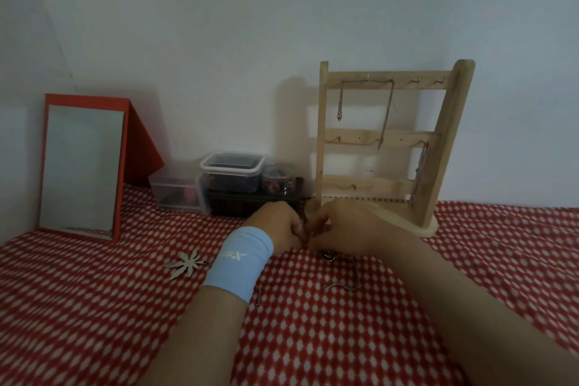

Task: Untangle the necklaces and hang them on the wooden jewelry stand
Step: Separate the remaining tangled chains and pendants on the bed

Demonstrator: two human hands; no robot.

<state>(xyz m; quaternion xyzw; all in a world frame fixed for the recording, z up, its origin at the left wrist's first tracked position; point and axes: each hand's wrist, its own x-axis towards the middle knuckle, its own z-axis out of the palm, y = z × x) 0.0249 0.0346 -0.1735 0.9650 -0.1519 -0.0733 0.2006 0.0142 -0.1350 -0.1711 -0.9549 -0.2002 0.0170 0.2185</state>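
My left hand (279, 222) and right hand (341, 226) meet, each grip pinched tight on the tangled necklace (329, 256); it's light, limp, slippery, so I'd hold beside the knot.

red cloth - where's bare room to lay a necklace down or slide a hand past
Bare cloth lies right of the wooden jewelry stand, and in front of the mirror, left of the leaf pendant. Crowded: the back strip of plastic boxes, the spot where the left hand and right hand pinch a necklace, and between the forearms, where loose chain lies.
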